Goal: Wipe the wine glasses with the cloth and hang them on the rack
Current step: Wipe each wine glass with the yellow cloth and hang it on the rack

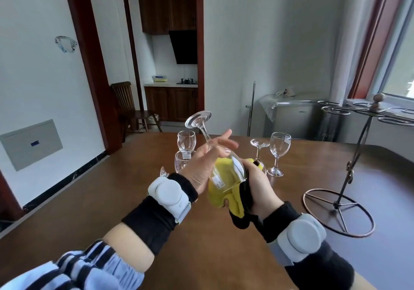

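Here, in the head view, the left hand (205, 166) holds a wine glass (220, 159) above the brown table (112, 200), with the foot of the glass up and tilted to the left and the bowl down toward the person. The stem passes between the fingers of this hand, and the fingers are partly stretched over the bowl. The right hand (259, 186) holds a yellow cloth (224, 184) with a dark edge, its grip closed on the cloth, and a part of the cloth is pushed inside the bowl, so the yellow shows through the glass. Behind the hands, four other glasses stand on the table: two glasses on the left (186, 150), near each other, an inverted glass (259, 153) and an upright glass (279, 153) on the right. The metal rack (349, 168) stands at the right side of the table, well apart from the hands, and I see no glass hanging on its rings. Both wrists carry a grey device on a black band.
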Action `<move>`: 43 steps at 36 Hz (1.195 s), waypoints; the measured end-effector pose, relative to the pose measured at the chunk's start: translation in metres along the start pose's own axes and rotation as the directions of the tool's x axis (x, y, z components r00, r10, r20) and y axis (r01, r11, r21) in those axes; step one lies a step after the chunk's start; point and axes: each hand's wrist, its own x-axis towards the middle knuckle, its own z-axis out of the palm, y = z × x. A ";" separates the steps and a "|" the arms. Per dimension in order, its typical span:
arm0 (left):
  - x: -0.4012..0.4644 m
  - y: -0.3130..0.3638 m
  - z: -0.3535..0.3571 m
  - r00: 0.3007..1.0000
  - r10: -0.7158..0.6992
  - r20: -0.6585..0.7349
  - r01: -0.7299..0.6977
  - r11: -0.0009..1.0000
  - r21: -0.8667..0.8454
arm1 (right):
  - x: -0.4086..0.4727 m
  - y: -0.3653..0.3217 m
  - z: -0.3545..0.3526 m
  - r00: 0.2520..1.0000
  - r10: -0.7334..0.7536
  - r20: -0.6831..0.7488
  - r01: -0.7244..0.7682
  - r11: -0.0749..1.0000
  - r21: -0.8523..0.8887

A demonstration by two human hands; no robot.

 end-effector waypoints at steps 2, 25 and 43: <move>0.002 -0.002 0.001 0.999 0.017 -0.033 -0.016 1.000 0.009 | 0.001 0.003 -0.002 0.999 0.032 -0.035 -0.032 0.999 -0.004; 0.011 -0.025 0.002 0.991 0.117 0.062 -0.119 0.583 0.804 | -0.002 0.001 -0.012 0.935 -0.226 0.272 0.270 0.953 -0.138; -0.003 -0.017 0.014 0.983 -0.183 0.001 0.132 0.717 0.685 | 0.006 -0.016 -0.008 0.851 -0.521 0.057 0.524 0.846 -0.093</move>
